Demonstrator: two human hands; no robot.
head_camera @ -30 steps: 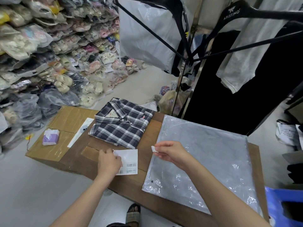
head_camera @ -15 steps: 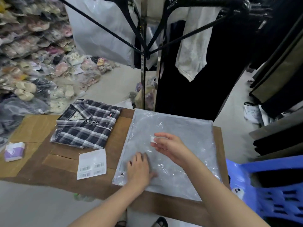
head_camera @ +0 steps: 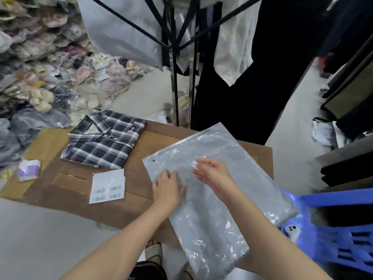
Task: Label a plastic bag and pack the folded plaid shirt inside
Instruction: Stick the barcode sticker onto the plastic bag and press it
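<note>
Since the frame 0.5 s before, the plastic bag (head_camera: 218, 178) has been turned on the cardboard (head_camera: 141, 199): its zip edge, earlier squared to the far side, is now slanted, and its near corner is hung past the cardboard's front edge. The left hand (head_camera: 168, 188) has been kept flat on the bag, and the small label (head_camera: 194, 164) is still carried in the right hand (head_camera: 214, 174).

In the head view, the bag is seen as a flat, glossy, crinkled rectangle of clear film over a grey lining. The left hand is laid palm down near the bag's left edge, its fingers slightly spread and pressed onto the film. The right hand is held just above the bag's middle; the white label is pinched at the fingertips, while the other fingers are extended loosely.

The folded plaid shirt (head_camera: 105, 142) is placed outside the bag, to its left, on the brown cardboard, collar away from the person; a soft woven check in dark navy and white is shown. A white sheet of barcode stickers (head_camera: 108, 186) is laid flat between the shirt and the near edge. A small purple tissue pack (head_camera: 28, 170) is set at the far left.
</note>
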